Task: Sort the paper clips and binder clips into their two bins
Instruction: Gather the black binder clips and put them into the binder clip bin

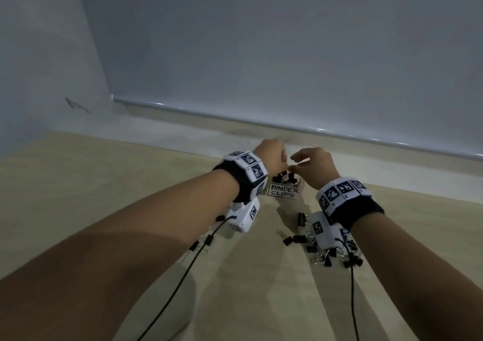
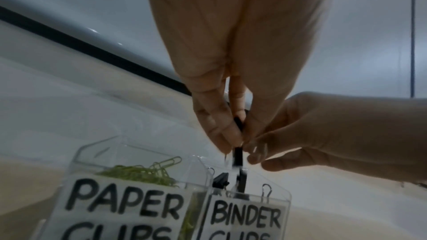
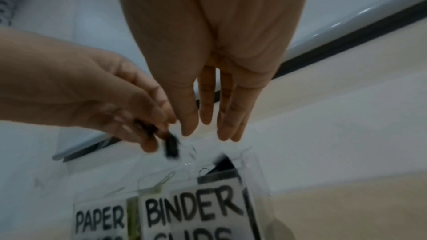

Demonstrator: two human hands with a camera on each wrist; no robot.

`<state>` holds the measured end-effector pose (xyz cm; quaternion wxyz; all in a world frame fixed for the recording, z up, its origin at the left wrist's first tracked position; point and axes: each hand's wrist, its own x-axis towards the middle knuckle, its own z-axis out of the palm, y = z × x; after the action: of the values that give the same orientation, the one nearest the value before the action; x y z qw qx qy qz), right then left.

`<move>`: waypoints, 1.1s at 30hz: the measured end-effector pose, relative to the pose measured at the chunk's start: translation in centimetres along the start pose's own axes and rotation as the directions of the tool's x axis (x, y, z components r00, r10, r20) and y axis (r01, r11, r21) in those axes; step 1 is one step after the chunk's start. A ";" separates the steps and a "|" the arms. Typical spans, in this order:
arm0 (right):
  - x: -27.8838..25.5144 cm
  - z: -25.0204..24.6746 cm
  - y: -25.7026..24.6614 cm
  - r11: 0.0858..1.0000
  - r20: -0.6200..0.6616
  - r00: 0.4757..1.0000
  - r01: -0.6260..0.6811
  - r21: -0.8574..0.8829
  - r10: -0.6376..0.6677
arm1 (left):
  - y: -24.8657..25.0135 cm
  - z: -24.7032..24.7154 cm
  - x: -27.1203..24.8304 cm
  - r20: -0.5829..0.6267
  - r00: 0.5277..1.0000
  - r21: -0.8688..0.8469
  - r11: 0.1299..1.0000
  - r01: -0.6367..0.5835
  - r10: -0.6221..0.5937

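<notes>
Two clear bins stand side by side at the table's far edge, labelled paper clips and binder clips. Green paper clips fill the first; black binder clips lie in the second. My left hand hovers over the binder bin and pinches a black binder clip that hangs from its fingertips. My right hand hangs right beside it, fingers straight and pointing down, holding nothing. Loose black binder clips lie scattered on the wooden table under my right wrist.
A few more loose clips lie under my left forearm. Black cables trail from both wrist cameras toward me. Behind the bins runs a pale ledge and the bottom bar of a roller blind.
</notes>
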<state>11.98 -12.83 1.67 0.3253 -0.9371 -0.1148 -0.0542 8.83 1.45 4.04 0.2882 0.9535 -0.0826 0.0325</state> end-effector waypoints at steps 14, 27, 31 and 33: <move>-5.3 6.3 -4.8 0.815 0.564 0.776 0.504 -0.286 -0.282 | -11.8 -4.4 -11.1 0.407 0.889 0.346 0.936 0.061 -0.208; -6.7 7.2 -6.6 0.886 0.507 0.804 0.438 -0.152 -0.311 | -12.6 -4.2 -14.5 0.291 0.950 0.161 0.985 0.068 -0.113; -7.9 9.1 -9.5 0.860 0.585 0.739 0.493 -0.130 -0.335 | -11.5 -2.7 -15.1 0.251 0.965 0.183 0.983 0.022 -0.068; -8.0 9.8 -10.0 0.849 0.636 0.722 0.492 -0.195 -0.272 | -11.5 -1.9 -15.4 0.248 0.966 0.218 0.976 0.020 -0.075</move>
<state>1.96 -0.54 -1.43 0.0826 -0.9038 -0.3917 0.1510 -4.30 14.07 -2.33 0.1718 0.9769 -0.0917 -0.0884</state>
